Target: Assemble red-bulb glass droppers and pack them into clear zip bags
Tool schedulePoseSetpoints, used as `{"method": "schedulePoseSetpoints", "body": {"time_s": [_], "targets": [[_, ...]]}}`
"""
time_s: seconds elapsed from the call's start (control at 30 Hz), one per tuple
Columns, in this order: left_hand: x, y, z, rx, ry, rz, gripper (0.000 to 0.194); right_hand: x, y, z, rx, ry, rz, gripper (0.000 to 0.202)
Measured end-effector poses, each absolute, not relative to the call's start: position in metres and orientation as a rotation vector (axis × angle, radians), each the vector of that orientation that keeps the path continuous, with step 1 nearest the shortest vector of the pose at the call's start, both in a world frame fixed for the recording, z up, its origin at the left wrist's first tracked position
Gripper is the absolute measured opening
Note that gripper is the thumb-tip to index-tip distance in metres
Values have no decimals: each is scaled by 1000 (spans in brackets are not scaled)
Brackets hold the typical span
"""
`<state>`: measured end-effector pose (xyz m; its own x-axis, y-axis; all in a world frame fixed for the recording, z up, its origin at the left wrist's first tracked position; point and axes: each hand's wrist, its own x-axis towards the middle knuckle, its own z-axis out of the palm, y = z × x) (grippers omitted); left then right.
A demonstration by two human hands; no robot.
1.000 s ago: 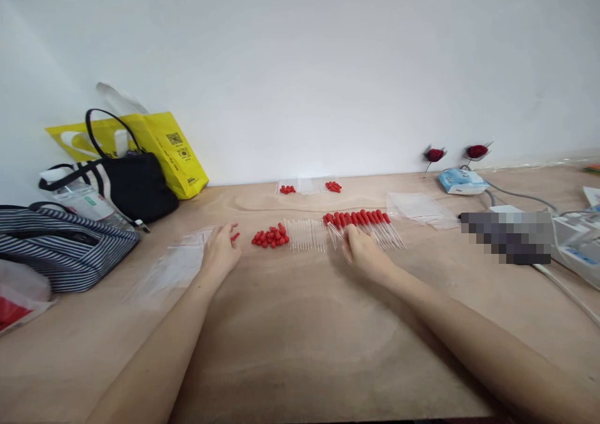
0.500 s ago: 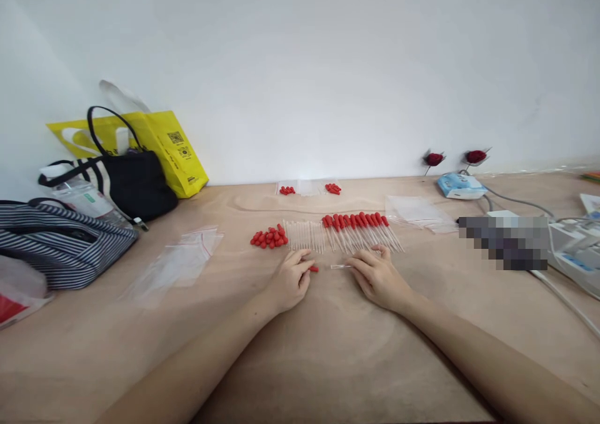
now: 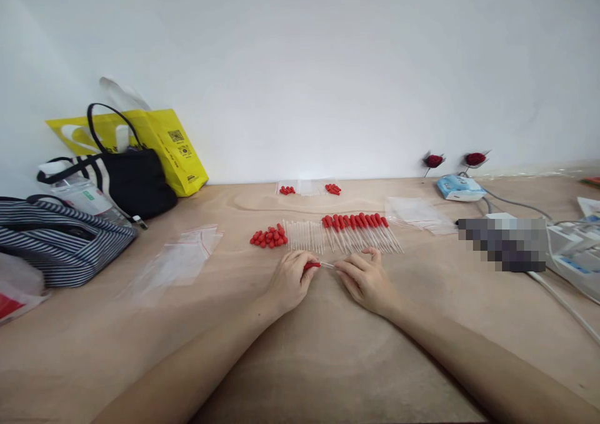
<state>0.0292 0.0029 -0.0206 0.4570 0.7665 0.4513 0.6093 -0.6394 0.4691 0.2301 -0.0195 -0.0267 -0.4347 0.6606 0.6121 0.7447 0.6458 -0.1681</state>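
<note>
My left hand [image 3: 291,280] is closed on a red rubber dropper bulb [image 3: 312,265], pinched between thumb and fingers. A clear glass dropper tube [image 3: 327,265] is pinched in my right hand [image 3: 365,280], its left end meeting the bulb's open end. How deep the tube sits in the bulb I cannot tell. Just beyond my hands lie a pile of loose red bulbs [image 3: 269,237], a row of bare glass tubes [image 3: 304,236] and a row of droppers with red bulbs on them [image 3: 359,224].
Clear zip bags lie left [image 3: 187,258] and right [image 3: 417,213]. By the wall is a bag with red bulbs [image 3: 309,187]. A striped pouch [image 3: 94,249], black bag [image 3: 135,183] and yellow bag [image 3: 180,155] stand left. Right are a tissue pack [image 3: 460,187] and a power strip [image 3: 576,255].
My right hand has moved left with the glass tube, and the tube's end now meets the red bulb in my left hand. The gap between the hands has narrowed.
</note>
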Motion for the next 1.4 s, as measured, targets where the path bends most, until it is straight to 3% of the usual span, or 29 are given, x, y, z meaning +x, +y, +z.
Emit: {"method": "schedulePoseSetpoints", "body": {"time_s": [0.37, 0.67, 1.13, 1.4], "targets": [[34, 1, -20, 1957, 1177, 1001, 13, 223, -21, -27, -963, -2217, -109, 20], [35, -4, -17, 2090, 1260, 1026, 11, 227, -22, -26, -882, -2256, -112, 22], [34, -8, -14, 2454, 982, 990, 9, 226, -18, -20, -863, -2303, -191, 23], [34, -7, -15, 2418, 992, 1021, 8, 226, -16, -21, -906, -2356, -68, 24]]}}
